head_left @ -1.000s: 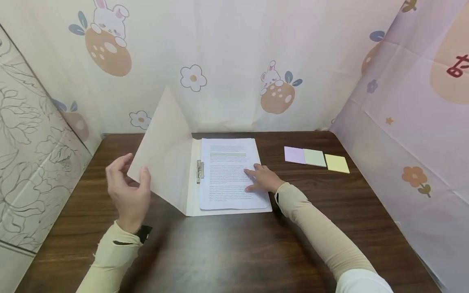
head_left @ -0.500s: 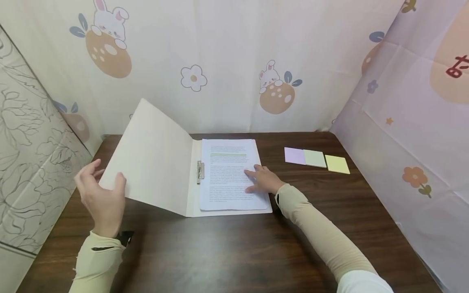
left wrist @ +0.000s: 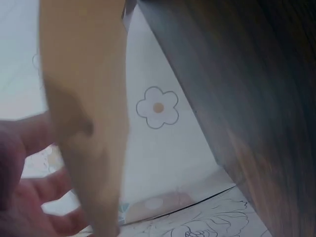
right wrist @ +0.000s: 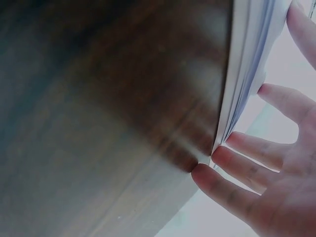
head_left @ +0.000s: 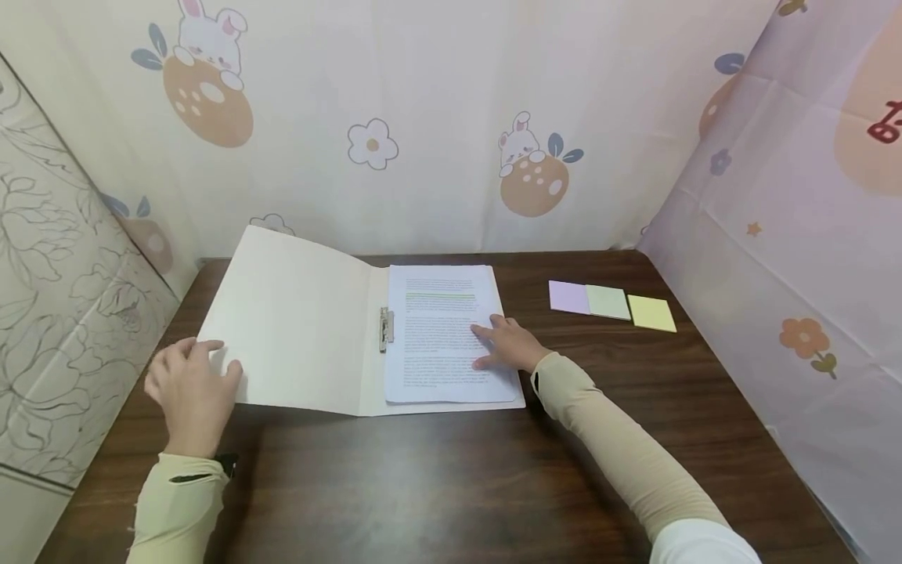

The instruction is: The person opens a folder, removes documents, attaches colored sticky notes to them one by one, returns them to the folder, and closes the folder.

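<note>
In the head view a white folder (head_left: 303, 329) lies spread, its left cover tilted up off the table. My left hand (head_left: 193, 392) is at the cover's lower left corner, thumb and index fingertips touching the white inner face. The left wrist view shows the cover's brown outer side (left wrist: 91, 89), with my left hand (left wrist: 29, 197) partly behind it. Printed sheets (head_left: 437, 345) with a green highlighted line lie on the right side, beside a metal clip (head_left: 384, 329). My right hand (head_left: 510, 345) rests spread on their right edge; in the right wrist view my right hand's (right wrist: 276, 182) fingertips touch the stack's edge.
Purple (head_left: 568, 298), pale green (head_left: 607, 302) and yellow (head_left: 651, 313) sticky note pads lie in a row on the dark wooden table (head_left: 395, 486), right of the folder. Patterned curtains (head_left: 437, 117) surround the table at the back and sides.
The folder's left cover has swung left and down. My left hand has moved left with it, its index finger now over the inner face. My right hand has stayed on the sheets.
</note>
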Demonstrator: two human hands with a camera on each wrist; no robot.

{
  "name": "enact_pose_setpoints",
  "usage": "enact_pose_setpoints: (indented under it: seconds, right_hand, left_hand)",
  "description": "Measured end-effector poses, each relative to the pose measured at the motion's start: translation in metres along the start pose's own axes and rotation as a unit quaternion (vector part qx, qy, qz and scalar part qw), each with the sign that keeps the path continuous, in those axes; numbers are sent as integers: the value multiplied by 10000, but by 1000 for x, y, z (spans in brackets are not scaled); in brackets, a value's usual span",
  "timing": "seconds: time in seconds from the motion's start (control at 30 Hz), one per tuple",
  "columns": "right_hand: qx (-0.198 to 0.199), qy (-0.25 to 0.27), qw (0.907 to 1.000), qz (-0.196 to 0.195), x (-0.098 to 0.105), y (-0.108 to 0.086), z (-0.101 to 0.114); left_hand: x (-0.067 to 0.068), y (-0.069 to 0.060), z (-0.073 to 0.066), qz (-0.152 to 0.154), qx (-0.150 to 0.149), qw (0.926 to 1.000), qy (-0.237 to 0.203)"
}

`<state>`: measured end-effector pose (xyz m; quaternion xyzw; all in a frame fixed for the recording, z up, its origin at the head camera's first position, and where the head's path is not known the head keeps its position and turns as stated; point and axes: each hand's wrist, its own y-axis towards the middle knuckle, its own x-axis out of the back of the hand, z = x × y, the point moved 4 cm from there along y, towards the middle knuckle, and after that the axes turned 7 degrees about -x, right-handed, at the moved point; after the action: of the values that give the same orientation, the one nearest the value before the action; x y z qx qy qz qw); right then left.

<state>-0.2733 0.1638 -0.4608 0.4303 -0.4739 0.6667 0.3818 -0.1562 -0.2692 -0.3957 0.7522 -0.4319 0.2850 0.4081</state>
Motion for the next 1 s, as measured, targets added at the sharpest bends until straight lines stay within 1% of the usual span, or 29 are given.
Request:
enact_pose_setpoints:
  seconds: [0.07,0.1,0.13,0.2,0.27,0.3,0.37,0.5,0.6,0.67,0.77,0.87,1.0]
  right_hand:
    - [17,-16,10000,7,1,0,1]
    - [16,-13,10000,15,1,-1,1]
    - [10,9,10000,27,1,-1,1]
    - [-14,50,10000,50,2,-2,1]
    - [-48,113,9999,71,2,-2,2]
    - [-58,139,9999,78,3,-3,2]
    - [-69,178,9998,86,3,-3,2]
    - [-61,190,9998,73,3,-3,1]
    - [-1,129,9999,91,1,-3,1]
    - [19,111,9999,123,-1,-2,2]
    - [10,119,9998,155,-3,-3,3]
    - [34,70,9999,116,-3,-3,3]
    - [104,-39,9999,39,0,-1,0]
  left_hand:
    - [-6,1,0,623,-168,9975,300]
    - [-10,2,-1,891,-356,9944,433]
    - [-14,2,-2,1168,-558,9900,555]
    - [-23,1,-6,1656,-996,9788,687]
    - [-33,0,-12,2043,-1382,9665,707]
    - [-38,-1,-15,2212,-1523,9608,680]
    - [-49,-3,-21,2504,-1665,9516,637]
    - [-67,-5,-33,2855,-1937,9363,653]
    - [-75,-5,-40,3011,-2037,9288,714]
    - [-78,-5,-42,3108,-2026,9255,764]
    - [-82,-6,-42,3225,-2004,9212,848]
    - [-86,-5,-39,3294,-1976,9192,870]
    - [-90,3,-40,3380,-2010,9154,855]
